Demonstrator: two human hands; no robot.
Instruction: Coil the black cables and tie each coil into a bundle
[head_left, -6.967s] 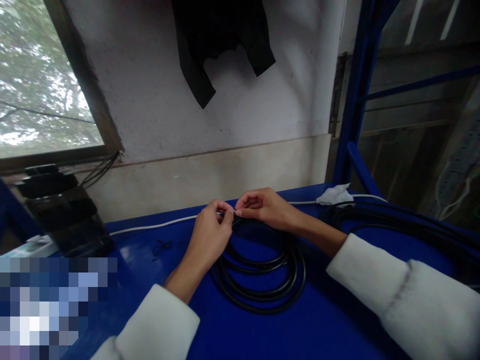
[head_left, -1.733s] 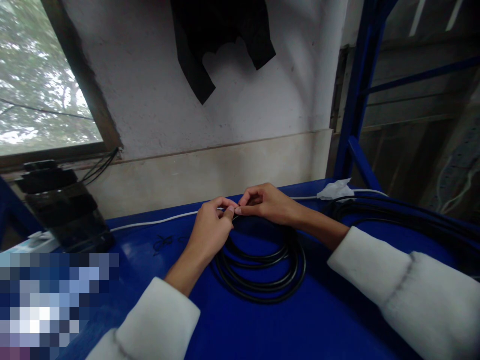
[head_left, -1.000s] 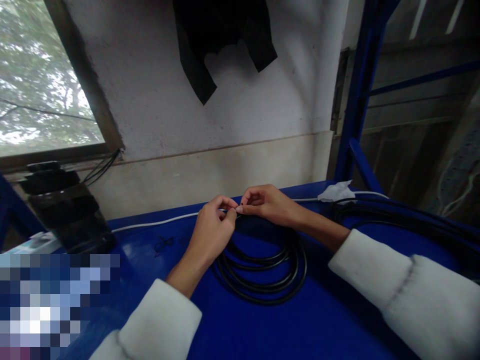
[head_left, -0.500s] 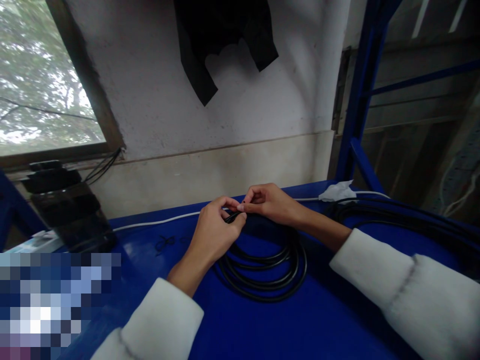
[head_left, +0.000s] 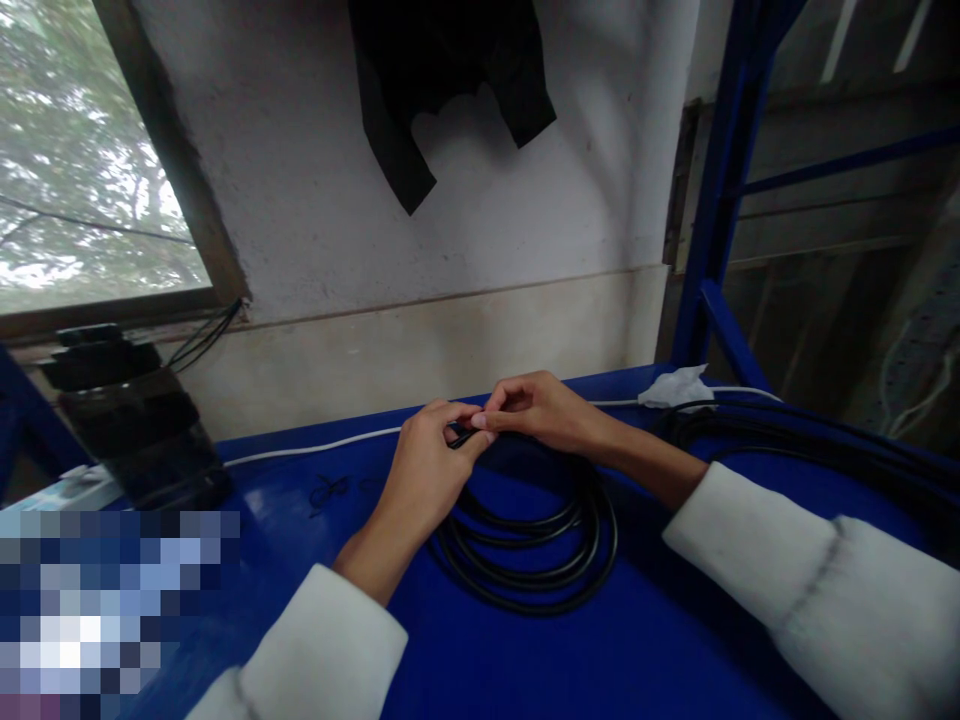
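Note:
A coiled black cable (head_left: pixel 536 600) lies in several loops on the blue tabletop (head_left: pixel 660 640). At the coil's far side my left hand (head_left: pixel 442 450) is closed around the bundled loops, its thumb and index finger forward. My right hand (head_left: pixel 532 408) meets it there, thumb and fingertips pinched together against the left fingertips. Whatever sits between the right fingertips is too small and covered to make out. Left of my left hand, thin black ties (head_left: pixel 328 490) lie loose on the table.
More black cable coils (head_left: pixel 795 450) lie at the right, near a crumpled white wrapping (head_left: pixel 679 387). A white cord (head_left: pixel 315 448) runs along the table's back edge. A dark bottle (head_left: pixel 146 430) and a power strip (head_left: pixel 82 488) stand left; a blue post (head_left: pixel 712 220) rises right.
Both hands stay at the coil's far side. The right fingertips have shifted slightly, closing in against the left ones. The coil has barely moved.

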